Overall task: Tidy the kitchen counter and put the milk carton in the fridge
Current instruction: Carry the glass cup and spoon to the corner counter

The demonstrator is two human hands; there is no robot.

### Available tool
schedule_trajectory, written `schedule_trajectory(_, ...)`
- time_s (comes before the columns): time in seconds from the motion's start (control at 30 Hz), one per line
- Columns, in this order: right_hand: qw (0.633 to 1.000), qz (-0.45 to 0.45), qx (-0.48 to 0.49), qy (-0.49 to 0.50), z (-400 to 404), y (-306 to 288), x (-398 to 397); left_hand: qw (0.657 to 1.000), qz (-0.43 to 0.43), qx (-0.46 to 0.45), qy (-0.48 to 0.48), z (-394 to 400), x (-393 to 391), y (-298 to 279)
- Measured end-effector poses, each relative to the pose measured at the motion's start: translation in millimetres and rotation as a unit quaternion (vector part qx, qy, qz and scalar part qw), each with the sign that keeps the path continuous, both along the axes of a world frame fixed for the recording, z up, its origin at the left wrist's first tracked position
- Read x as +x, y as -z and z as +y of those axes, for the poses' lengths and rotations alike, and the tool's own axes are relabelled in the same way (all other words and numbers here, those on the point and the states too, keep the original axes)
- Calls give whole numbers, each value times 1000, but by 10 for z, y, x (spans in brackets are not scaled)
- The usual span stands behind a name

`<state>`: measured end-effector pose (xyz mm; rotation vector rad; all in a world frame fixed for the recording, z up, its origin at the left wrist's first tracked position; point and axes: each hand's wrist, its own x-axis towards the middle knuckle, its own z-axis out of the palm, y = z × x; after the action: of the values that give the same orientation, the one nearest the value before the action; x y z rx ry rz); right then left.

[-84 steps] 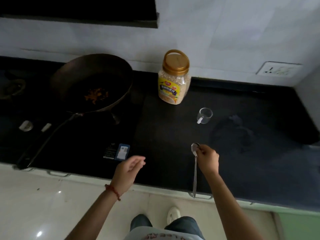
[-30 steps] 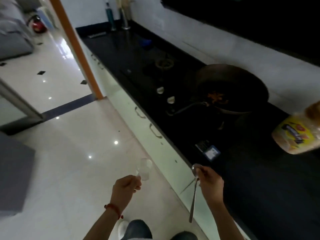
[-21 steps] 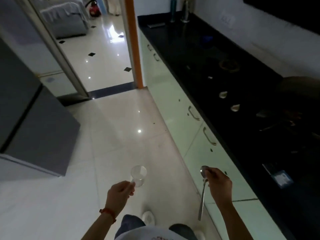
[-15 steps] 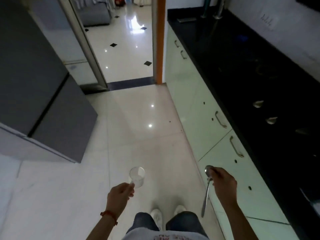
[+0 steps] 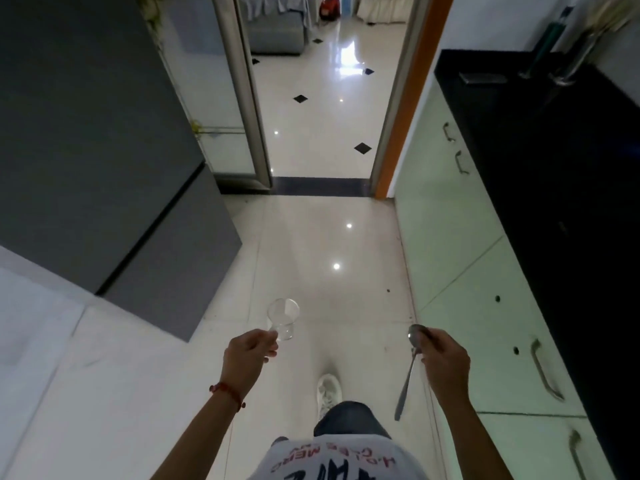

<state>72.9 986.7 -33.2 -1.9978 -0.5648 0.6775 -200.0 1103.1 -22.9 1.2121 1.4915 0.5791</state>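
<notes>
— Glossy pale floor (image 5: 311, 244) underfoot?
— Yes. Left hand (image 5: 247, 355) gripping small clear cup (image 5: 283, 318); right hand (image 5: 443, 355) clenched on spoon (image 5: 408, 372).
— Further off?
— Black counter (image 5: 554, 168) along right edge; grey fridge (image 5: 86, 150) left. Milk carton nowhere visible.

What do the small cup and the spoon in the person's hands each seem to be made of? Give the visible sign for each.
Cup: clear glass or clear plastic; the floor shows straight through it, and the look alone does not settle which. Spoon: metal, probably stainless steel, with a polished finish; it is grey and its bowl catches the light.
</notes>
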Motion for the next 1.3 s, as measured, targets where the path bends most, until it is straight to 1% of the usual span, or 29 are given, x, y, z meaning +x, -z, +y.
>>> schedule_trajectory(0.2, 997, -9, 28, -70, 1322, -152, 246, 1000, 4, 8, -27, 922, 119, -124)
schedule_trajectory(0.3, 996, -7, 34, -86, 1937, -196, 301, 998, 2, 1, -63, 1284, 114, -112)
schedule_trajectory(0.4, 995, -9, 45, -90, 2522, -170, 355, 997, 0, -10, -77, 1746, 99, -42)
schedule_trajectory(0.53, 998, -2, 45, -53, 3235, -121, 462, 998, 0, -6, -65, 2611, 169, -28)
schedule_trajectory(0.67, 998, -4, 57, 4, 3789, -212, 599, 1000, -5, 6, 1, 3569, 447, -160)
schedule_trajectory(0.87, 995, -4, 59, 77, 4165, -312, 995, 992, -25, 23, 124, 4715, 1261, -353)
schedule_trajectory(0.97, 989, -3, 63, 131, 4268, -341, 1311, 987, -32, 18, 156, 5099, 1773, -327)
schedule_trajectory(1.07, 981, 3, 76, 176, 4375, -382, 1699, 982, -42, 20, 183, 5334, 2347, -292)
schedule_trajectory(1.2, 970, 0, 96, 222, 4547, -412, 2349, 967, -51, 33, 246, 5502, 3132, -295)
schedule_trajectory(1.3, 962, 4, 117, 247, 4687, -503, 2848, 964, -54, 21, 259, 5599, 3685, -341)
